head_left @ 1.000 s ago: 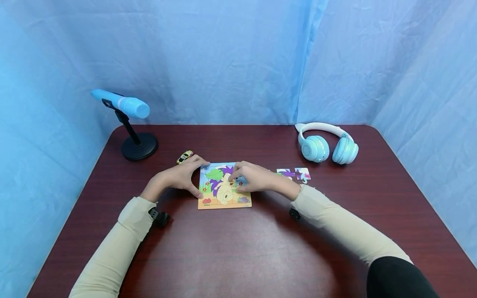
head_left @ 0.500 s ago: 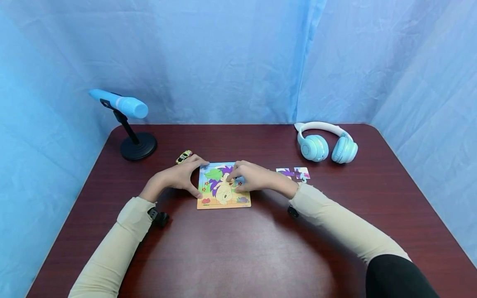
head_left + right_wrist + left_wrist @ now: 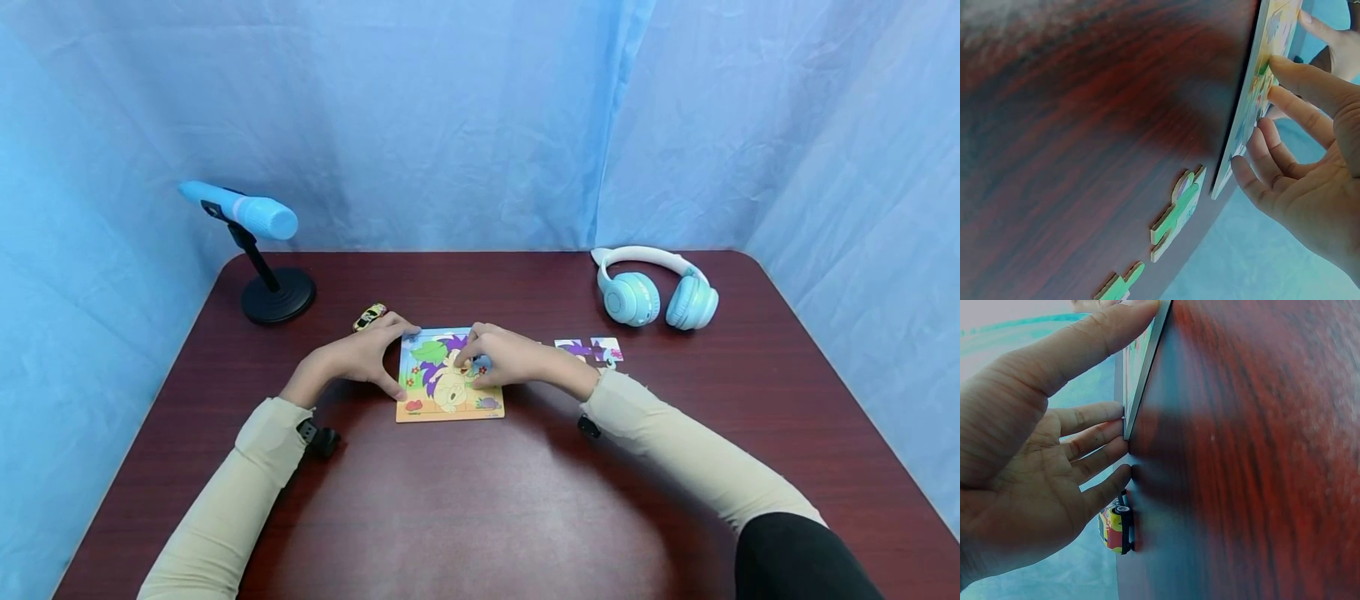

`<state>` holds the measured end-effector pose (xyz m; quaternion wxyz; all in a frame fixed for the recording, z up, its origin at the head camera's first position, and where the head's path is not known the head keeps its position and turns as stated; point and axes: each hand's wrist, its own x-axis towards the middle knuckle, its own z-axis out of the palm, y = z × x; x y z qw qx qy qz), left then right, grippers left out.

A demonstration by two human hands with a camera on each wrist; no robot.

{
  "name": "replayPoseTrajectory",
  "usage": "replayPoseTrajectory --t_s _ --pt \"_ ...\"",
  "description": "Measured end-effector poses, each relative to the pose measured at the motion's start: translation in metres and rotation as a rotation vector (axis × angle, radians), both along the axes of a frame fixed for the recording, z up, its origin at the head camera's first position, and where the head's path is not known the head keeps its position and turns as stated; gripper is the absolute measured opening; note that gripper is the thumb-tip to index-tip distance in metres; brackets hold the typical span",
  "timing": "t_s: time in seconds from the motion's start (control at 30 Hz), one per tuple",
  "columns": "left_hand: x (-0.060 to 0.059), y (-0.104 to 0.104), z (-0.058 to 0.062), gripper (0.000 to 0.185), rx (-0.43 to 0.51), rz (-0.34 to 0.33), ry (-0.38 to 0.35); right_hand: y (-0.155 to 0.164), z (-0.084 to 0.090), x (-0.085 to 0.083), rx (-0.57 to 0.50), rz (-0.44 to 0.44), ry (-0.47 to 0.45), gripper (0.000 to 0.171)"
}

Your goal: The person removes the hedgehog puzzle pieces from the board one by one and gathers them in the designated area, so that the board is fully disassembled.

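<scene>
A colourful picture puzzle board [image 3: 450,393] lies flat on the dark red table [image 3: 480,500]. My left hand [image 3: 358,357] braces its left side: the thumb lies against the near left edge and straight fingers [image 3: 1094,434] touch the far left corner of the board [image 3: 1142,387]. My right hand [image 3: 504,358] rests on the board's right half, with thumb and fingertips [image 3: 1285,65] pressing on the picture surface [image 3: 1254,106] around a light blue patch. Whether a loose piece sits under those fingers is hidden.
A small yellow toy car [image 3: 370,316] sits just beyond my left fingers, and shows again as the toy car [image 3: 1116,528]. Loose puzzle pieces [image 3: 590,349] lie right of the board, seen too as pieces [image 3: 1175,215]. Light blue headphones [image 3: 656,287] sit far right, a blue microphone [image 3: 247,212] on a stand far left.
</scene>
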<state>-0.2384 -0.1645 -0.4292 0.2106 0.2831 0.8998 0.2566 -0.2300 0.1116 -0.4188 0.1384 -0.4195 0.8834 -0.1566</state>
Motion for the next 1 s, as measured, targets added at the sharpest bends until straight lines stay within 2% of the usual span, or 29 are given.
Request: replayPoseTrajectory --t_s 0.27,0.6,1.0 --pt "0.0 0.0 0.0 0.103 -0.01 -0.004 0.0 0.0 0.001 -0.001 -0.002 0.016 -0.009 0.032" --pt "0.0 -0.001 0.0 0.103 -0.007 -0.016 0.013 -0.005 0.005 0.0 0.024 0.036 0.023 0.031" --pt "-0.001 -0.002 -0.002 0.102 -0.003 -0.017 0.021 -0.01 0.004 0.001 0.074 0.001 0.062 0.025"
